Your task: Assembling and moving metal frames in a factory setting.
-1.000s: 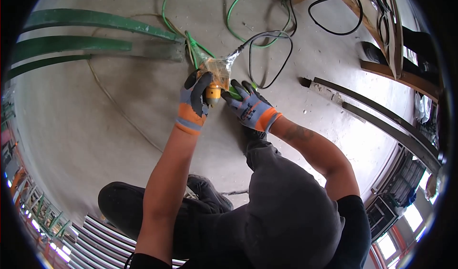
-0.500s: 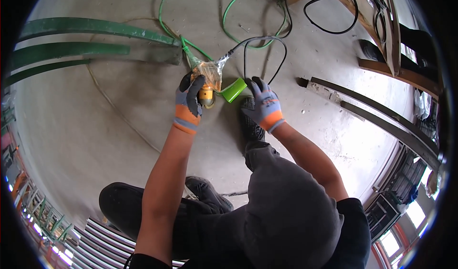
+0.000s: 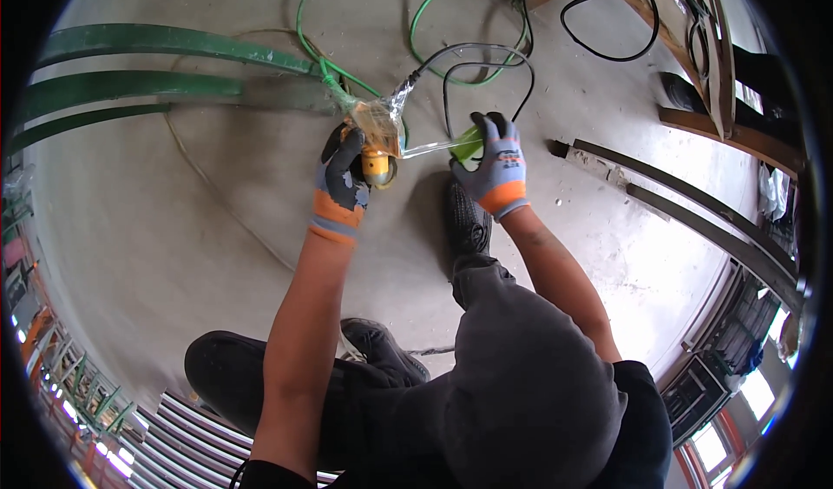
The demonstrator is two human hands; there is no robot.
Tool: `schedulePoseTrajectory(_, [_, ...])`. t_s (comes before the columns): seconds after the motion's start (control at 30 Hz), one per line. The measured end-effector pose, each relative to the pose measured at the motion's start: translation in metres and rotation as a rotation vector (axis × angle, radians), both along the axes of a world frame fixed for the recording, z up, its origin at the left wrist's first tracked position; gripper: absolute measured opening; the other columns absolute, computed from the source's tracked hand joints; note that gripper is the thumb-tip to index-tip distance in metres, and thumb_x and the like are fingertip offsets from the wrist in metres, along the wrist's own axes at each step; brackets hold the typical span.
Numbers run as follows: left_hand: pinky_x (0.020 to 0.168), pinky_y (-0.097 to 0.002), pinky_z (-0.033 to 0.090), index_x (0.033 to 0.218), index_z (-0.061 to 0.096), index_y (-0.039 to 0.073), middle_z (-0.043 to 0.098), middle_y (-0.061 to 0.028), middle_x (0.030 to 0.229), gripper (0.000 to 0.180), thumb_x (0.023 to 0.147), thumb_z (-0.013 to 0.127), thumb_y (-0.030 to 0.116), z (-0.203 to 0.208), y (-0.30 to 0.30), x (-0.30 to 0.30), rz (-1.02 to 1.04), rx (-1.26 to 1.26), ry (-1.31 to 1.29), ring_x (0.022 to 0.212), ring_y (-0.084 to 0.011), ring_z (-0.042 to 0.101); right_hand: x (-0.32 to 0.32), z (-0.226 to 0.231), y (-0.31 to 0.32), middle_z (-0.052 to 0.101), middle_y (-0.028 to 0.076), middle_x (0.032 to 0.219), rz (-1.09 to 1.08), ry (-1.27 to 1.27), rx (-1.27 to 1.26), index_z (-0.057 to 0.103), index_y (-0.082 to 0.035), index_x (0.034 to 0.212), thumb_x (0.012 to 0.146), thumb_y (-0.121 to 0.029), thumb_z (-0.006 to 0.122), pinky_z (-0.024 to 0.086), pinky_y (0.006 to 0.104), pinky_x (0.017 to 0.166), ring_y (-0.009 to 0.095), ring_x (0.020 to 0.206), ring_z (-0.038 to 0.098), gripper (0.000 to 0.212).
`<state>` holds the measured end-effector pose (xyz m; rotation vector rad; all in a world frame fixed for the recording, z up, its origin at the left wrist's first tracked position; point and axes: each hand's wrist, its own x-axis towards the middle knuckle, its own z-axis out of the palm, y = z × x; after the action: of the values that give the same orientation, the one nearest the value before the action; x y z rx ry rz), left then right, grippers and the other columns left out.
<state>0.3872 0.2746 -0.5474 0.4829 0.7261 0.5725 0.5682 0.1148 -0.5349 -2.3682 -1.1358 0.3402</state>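
a: in the head view, what do the two hands hold?

b: the left hand (image 3: 343, 175) is closed around the left side of a yellow connector (image 3: 376, 166). the right hand (image 3: 499, 161) grips a green roll (image 3: 469, 144), thumb on the near side.

a: where is the yellow connector exactly?

b: in front of the person, over the grey floor (image 3: 217, 263), its rounded end pointing back toward the body. i cannot tell whether it touches the floor.

a: and what covers it?

b: clear film (image 3: 378, 123) wraps its far part. a green cable (image 3: 324, 65) enters there from the upper left, a black cable (image 3: 482, 45) from the upper right.

a: is the green roll apart from it?

b: yes, to its right, but a thin clear strip (image 3: 427, 148) stretches between them.

a: what else is near?

b: a black shoe (image 3: 468, 220) just below the right hand, and green beams (image 3: 173, 38) on the floor at the upper left.
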Motion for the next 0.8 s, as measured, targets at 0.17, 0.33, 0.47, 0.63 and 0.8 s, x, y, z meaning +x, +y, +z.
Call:
schedulePoseTrajectory(0.17, [0.099,-0.0359,0.049,0.128,0.057,-0.001,0.064,-0.0111,0.122,0.036,0.097,0.058,0.016,-0.018,-0.005,-0.001,-0.005,-0.139,-0.042,0.112,-0.0228,0.062,0.012,0.009,0.004,0.050,0.022,0.130,0.076,-0.033,0.017,0.050,-0.008,0.135,0.063,-0.018,0.080,0.043,0.0460,0.101,0.041,0.119,0.047,0.078])
schedulePoseTrajectory(0.33, [0.099,-0.0305,0.046,0.124,0.059,0.001,0.064,-0.0085,0.120,0.038,0.089,0.065,0.012,-0.031,0.005,-0.019,-0.471,0.375,0.173,0.110,-0.0198,0.062,0.008,0.006,0.029,0.049,0.022,0.133,0.285,0.255,0.241,0.043,-0.002,0.140,0.061,-0.020,0.085,0.041,0.0430,0.106,0.039,0.124,0.047,0.091])
schedulePoseTrajectory(0.47, [0.095,-0.0282,0.045,0.133,0.053,0.003,0.062,-0.0052,0.118,0.050,0.088,0.069,0.018,0.009,0.002,-0.006,-0.633,0.194,0.101,0.109,-0.0146,0.058,0.001,-0.017,0.039,0.047,0.024,0.135,0.324,0.435,0.334,0.039,0.002,0.143,0.065,-0.026,0.087,0.041,0.0422,0.107,0.040,0.126,0.048,0.096])
schedulePoseTrajectory(0.63, [0.096,-0.0292,0.045,0.135,0.052,0.004,0.063,-0.0051,0.119,0.054,0.088,0.072,0.023,0.003,0.012,-0.011,-0.723,0.266,0.104,0.110,-0.0140,0.058,-0.014,-0.010,0.047,0.046,0.023,0.139,0.285,0.558,0.507,0.037,0.002,0.145,0.065,-0.020,0.087,0.039,0.0403,0.110,0.037,0.130,0.046,0.097])
schedulePoseTrajectory(0.8, [0.097,-0.0299,0.045,0.134,0.052,0.003,0.062,-0.0057,0.122,0.058,0.086,0.075,0.025,0.011,0.009,-0.007,-0.878,0.318,0.095,0.111,-0.0148,0.057,-0.007,-0.011,0.041,0.043,0.020,0.148,0.404,0.544,0.448,0.034,-0.001,0.149,0.063,-0.016,0.088,0.038,0.0387,0.112,0.035,0.135,0.045,0.103])
